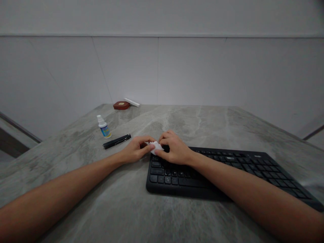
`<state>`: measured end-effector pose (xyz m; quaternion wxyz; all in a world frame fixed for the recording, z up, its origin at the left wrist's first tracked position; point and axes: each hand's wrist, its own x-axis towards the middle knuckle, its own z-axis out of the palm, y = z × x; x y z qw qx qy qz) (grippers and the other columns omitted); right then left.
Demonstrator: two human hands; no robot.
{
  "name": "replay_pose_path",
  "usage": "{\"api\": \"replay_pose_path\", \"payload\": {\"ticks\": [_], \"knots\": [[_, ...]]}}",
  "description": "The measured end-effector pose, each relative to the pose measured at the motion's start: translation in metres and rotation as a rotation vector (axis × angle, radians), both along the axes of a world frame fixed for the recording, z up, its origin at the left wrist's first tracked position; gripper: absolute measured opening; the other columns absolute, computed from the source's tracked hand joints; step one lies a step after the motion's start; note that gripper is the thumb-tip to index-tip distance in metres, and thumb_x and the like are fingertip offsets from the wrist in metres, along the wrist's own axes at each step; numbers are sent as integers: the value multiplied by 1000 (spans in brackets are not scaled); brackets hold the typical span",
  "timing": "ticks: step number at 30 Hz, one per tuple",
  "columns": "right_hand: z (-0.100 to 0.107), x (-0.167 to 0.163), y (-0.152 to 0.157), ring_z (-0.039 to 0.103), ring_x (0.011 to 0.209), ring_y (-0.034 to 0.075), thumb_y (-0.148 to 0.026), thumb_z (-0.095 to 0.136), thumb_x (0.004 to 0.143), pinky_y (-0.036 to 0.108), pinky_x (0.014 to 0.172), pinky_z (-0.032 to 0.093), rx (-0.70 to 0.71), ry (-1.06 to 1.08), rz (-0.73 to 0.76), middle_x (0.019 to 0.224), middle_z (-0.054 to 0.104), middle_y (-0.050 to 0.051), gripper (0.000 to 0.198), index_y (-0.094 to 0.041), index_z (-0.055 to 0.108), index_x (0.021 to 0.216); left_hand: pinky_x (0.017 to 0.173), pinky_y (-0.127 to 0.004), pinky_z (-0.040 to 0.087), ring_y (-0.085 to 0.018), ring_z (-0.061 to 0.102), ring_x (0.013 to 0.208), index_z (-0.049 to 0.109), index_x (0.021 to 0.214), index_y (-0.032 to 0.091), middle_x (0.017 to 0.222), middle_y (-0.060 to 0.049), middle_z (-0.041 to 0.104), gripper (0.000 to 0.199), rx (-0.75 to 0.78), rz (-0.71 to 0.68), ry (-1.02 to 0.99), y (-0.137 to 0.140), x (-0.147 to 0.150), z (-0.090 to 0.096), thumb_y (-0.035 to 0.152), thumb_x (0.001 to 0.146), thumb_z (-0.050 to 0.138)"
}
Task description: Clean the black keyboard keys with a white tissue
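No legible lettering on bottle label (104, 130), red case (121, 107) or keyboard (235, 162).

Keyboard (236, 161) on table (177, 216), tissue (157, 146) at its far left corner, pen-like item (116, 141) left, bottle (104, 129) beyond, case (121, 106) near back edge

The bare left hand (135, 150) and right hand (177, 148) pinch a crumpled white wad (156, 147) — black rectangular keyboard (193, 182) beneath the right.

The keyboard (194, 182) is black, the wad (157, 146) white, the case (121, 106) reddish-brown, the tabletop (121, 209) pale-veined grey.
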<state>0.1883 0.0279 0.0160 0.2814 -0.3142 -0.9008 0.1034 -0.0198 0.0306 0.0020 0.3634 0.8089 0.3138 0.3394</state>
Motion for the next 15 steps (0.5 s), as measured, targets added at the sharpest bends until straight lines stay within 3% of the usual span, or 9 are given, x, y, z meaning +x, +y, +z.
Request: {"api": "replay_pose_path", "payload": {"ticks": [9, 15], "knots": [[0, 0, -1, 50, 86, 19, -37, 66, 83, 36, 84, 40, -15, 6, -7, 85, 60, 5, 21, -17, 68, 82, 50, -20, 37, -10, 51, 58, 67, 99, 11, 79, -4, 65, 32, 2, 30, 18, -1, 0, 0, 40, 88, 58], [0, -1, -1, 51, 89, 19, -30, 66, 84, 36, 86, 40, -18, 15, -39, 89, 60, 6, 15, -16, 68, 82, 44, -18, 32, -7, 42, 48, 63, 111, 15, 64, 3, 54, 31, -72, 51, -71, 0, 0, -1, 37, 92, 50]]}}
